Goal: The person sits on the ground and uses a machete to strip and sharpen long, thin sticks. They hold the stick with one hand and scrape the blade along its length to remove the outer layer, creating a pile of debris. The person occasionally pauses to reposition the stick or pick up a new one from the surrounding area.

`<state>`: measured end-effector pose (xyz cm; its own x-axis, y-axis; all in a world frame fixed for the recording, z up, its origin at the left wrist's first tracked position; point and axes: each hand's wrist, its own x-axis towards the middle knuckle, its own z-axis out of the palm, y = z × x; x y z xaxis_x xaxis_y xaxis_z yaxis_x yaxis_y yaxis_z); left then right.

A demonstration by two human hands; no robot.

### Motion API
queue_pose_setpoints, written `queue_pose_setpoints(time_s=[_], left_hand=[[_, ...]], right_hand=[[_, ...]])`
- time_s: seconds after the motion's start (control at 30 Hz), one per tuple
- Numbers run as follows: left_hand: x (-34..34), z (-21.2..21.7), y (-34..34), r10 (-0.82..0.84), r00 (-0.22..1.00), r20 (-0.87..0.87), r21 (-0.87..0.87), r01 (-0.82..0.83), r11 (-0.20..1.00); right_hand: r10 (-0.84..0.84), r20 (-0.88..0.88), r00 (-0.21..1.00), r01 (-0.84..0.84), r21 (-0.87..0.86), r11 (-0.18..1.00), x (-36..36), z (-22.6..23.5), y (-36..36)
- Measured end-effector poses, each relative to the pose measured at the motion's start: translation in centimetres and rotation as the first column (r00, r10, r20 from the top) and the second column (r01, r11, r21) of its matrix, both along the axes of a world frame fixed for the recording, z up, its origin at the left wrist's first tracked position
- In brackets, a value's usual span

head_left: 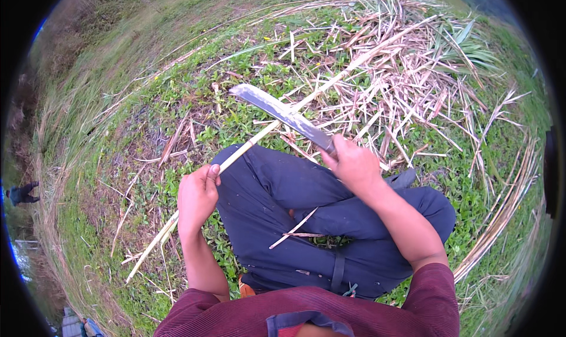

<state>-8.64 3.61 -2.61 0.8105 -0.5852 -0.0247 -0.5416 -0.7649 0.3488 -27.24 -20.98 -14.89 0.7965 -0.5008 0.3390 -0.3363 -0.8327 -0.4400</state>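
Observation:
My left hand (197,198) grips a long pale cane stalk (330,80) that runs from the lower left up across my knee toward the upper right. My right hand (354,163) is closed around the handle of a broad machete (277,110). Its grey blade points up and left and crosses over the stalk just beyond my knee. I sit cross-legged in dark blue trousers (283,189), and a thin dry strip (293,226) lies on my lap.
A heap of dry stalks and leaf strips (407,83) covers the grass ahead and to the right. A bundle of long canes (504,210) lies at the right. Low green weeds surround me. A person (22,194) stands far off at the left edge.

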Motion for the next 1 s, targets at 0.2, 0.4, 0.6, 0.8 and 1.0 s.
queue_pose_setpoints(time_s=[0.2, 0.4, 0.6, 0.8, 1.0], left_hand=[[-0.9, -0.4, -0.1, -0.003, 0.999, 0.047, -0.049, 0.006, 0.999], [-0.6, -0.1, 0.6, -0.011, 1.0, -0.008, -0.013, 0.011, 1.0], [-0.2, 0.1, 0.7, -0.038, 0.999, -0.018, -0.019, 0.038, 0.999], [0.9, 0.0, 2.6, -0.062, 0.997, 0.036, 0.018, 0.062, 0.998], [1.4, 0.9, 4.1, -0.085, 0.996, 0.036, 0.003, 0.085, 0.996]], right_hand=[[0.062, -0.053, 0.997, -0.059, 0.052, 0.997, -0.2, 1.5, 2.2], [-0.195, -0.111, 0.974, 0.218, 0.268, 0.938, -0.7, 0.3, -5.0], [0.046, -0.076, 0.996, -0.038, 0.102, 0.994, -0.5, 0.5, -0.1], [-0.223, -0.102, 0.969, 0.24, 0.217, 0.946, -0.1, -2.0, -7.5], [-0.102, -0.148, 0.984, 0.119, 0.107, 0.987, 0.1, -0.8, -4.0]])
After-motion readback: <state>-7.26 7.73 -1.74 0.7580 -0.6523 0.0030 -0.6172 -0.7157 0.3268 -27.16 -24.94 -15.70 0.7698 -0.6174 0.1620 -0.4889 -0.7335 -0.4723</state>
